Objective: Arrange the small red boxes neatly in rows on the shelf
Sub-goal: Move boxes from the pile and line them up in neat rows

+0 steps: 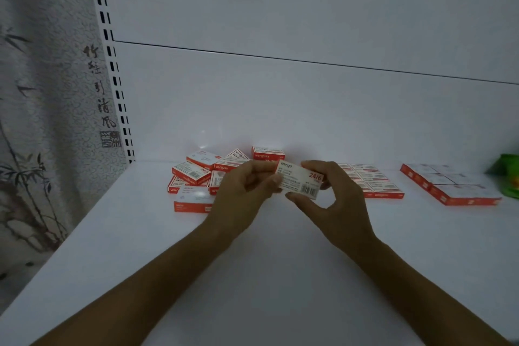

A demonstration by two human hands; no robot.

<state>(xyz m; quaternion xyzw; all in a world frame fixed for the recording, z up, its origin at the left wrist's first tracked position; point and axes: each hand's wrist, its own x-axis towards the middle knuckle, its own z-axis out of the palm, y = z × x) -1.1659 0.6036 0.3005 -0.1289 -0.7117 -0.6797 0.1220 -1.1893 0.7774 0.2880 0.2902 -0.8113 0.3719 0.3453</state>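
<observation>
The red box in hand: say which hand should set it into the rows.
Right, probably. Both hands pinch the red box, but the right hand is beside the arranged rows, just behind it. The left hand sits by the jumbled pile and would have to cross over.

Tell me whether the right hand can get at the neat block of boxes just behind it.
Probably yes: the neat block lies on the shelf just past the right hand, nothing between them. That hand and the left hand both pinch a box, though.
</observation>
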